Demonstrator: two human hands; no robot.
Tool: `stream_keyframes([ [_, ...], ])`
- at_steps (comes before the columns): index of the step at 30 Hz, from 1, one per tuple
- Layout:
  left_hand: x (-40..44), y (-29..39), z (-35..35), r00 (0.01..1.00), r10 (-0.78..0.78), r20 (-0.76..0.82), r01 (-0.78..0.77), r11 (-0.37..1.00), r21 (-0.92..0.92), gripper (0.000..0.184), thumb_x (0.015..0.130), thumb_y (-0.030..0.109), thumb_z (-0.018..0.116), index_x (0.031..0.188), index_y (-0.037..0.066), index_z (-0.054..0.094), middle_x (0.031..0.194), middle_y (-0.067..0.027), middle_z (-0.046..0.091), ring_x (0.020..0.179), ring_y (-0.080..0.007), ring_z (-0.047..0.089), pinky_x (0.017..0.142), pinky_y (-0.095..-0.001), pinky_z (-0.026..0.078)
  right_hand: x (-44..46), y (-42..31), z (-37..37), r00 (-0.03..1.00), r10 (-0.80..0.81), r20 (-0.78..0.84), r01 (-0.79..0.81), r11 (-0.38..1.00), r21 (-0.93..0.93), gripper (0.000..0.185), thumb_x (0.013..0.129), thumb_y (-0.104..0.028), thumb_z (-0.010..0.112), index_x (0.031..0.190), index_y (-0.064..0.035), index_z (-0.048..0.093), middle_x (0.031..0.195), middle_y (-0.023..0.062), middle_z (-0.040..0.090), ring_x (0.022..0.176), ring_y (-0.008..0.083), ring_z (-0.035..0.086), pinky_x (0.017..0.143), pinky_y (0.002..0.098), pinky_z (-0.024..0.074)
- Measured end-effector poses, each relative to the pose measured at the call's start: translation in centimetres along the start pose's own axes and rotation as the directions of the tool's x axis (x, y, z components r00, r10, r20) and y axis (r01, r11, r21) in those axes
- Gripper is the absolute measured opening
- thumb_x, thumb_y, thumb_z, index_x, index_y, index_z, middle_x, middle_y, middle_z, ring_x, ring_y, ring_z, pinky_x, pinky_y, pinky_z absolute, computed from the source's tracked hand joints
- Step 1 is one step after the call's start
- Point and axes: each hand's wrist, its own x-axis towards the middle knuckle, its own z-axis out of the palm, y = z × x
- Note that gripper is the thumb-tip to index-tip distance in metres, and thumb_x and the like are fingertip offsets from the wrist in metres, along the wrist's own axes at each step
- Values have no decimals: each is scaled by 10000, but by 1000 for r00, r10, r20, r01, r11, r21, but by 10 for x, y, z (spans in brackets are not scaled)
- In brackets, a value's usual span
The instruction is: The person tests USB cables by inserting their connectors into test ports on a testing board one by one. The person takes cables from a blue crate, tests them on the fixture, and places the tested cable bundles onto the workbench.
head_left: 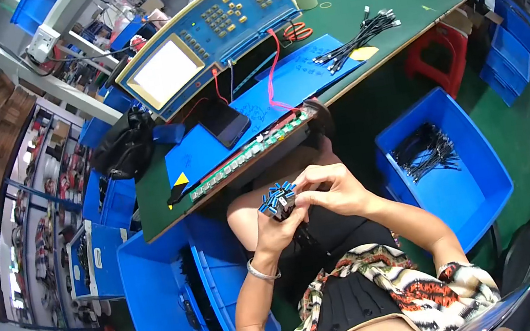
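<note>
Black cables [281, 199] with blue ends stood bunched above the person's lap [351, 236], just off the front edge of the green desk [345, 13], with the fingers of the left hand [276, 233] wrapped closed around them. At the bundle's upper side, the fingers of the right hand [340, 190] were bent, thumb and forefinger nearly together, though I could not tell whether they gripped a cable. Another cable pile [363, 40] lay partly across a blue sheet [307, 84] on the desk.
</note>
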Motion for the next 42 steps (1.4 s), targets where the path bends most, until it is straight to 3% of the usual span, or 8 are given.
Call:
stream_keyframes([
  [2, -3, 13, 0, 997, 0, 78, -11, 989, 146, 256, 724, -26, 551, 980, -28, 557, 651, -21, 543, 561, -83, 507, 502, -219, 417, -1, -3, 7, 974, 223, 44, -224, 904, 364, 125, 738, -8, 608, 853, 36, 591, 807, 93, 579, 652, 137, 577, 591, 244, 478],
  [14, -14, -41, -29, 997, -41, -69, 36, 997, -70, 220, 729, 68, 606, 908, -24, 518, 737, -69, 563, 583, -129, 532, 534, -244, 440, 15, 32, 24, 909, 320, 269, -413, 779, 471, 100, 726, 34, 606, 808, 25, 551, 729, 67, 528, 540, 114, 531, 473, 220, 436],
  [21, -8, -46, -39, 995, -94, -29, 93, 995, -21, 323, 727, 168, 637, 972, -7, 518, 737, -58, 557, 584, -126, 516, 524, -240, 414, 21, 34, 29, 968, 214, 129, -233, 959, 160, 85, 681, -28, 595, 725, 33, 555, 666, 77, 525, 509, 117, 545, 461, 247, 436],
  [26, 3, -71, -53, 966, 171, -193, -138, 975, 175, 365, 716, 64, 652, 1050, 7, 515, 1022, -91, 550, 953, -190, 530, 862, -313, 403, 27, 46, 31, 989, 116, -90, -96, 975, 202, 96, 656, -44, 617, 728, 13, 590, 687, 74, 552, 677, 128, 563, 591, 250, 457],
  [29, 16, -19, -5, 964, 77, -254, -72, 997, 30, 229, 732, 79, 645, 927, 8, 546, 734, -7, 541, 630, -93, 507, 560, -219, 423, 30, 47, 21, 993, 71, -99, -56, 987, 150, 133, 683, -26, 635, 811, 3, 614, 752, 55, 559, 674, 121, 558, 593, 245, 464],
  [30, 18, -21, -8, 974, 132, -185, -119, 989, 84, 171, 772, 58, 596, 935, 18, 563, 729, -1, 539, 619, -76, 497, 530, -207, 408, 31, 39, 17, 932, 363, 3, -338, 865, 370, 124, 703, -20, 625, 823, 10, 611, 749, 42, 565, 625, 102, 551, 539, 224, 459],
  [36, 20, -34, -5, 973, 21, -229, -45, 994, -99, 238, 792, 88, 592, 1012, 7, 555, 733, 3, 557, 602, -57, 487, 528, -197, 407, 36, 37, 11, 950, 313, 0, -312, 947, 75, 135, 727, 41, 591, 861, 50, 596, 752, 56, 592, 614, 96, 563, 546, 202, 469],
  [42, 20, -50, -17, 984, -59, -170, 47, 996, -79, 209, 761, 49, 609, 962, 10, 565, 784, -20, 575, 646, -82, 527, 564, -206, 435, 41, 31, 8, 933, 356, 44, -349, 873, 340, 127, 710, 53, 617, 830, 24, 588, 792, 44, 579, 701, 82, 552, 610, 201, 467],
])
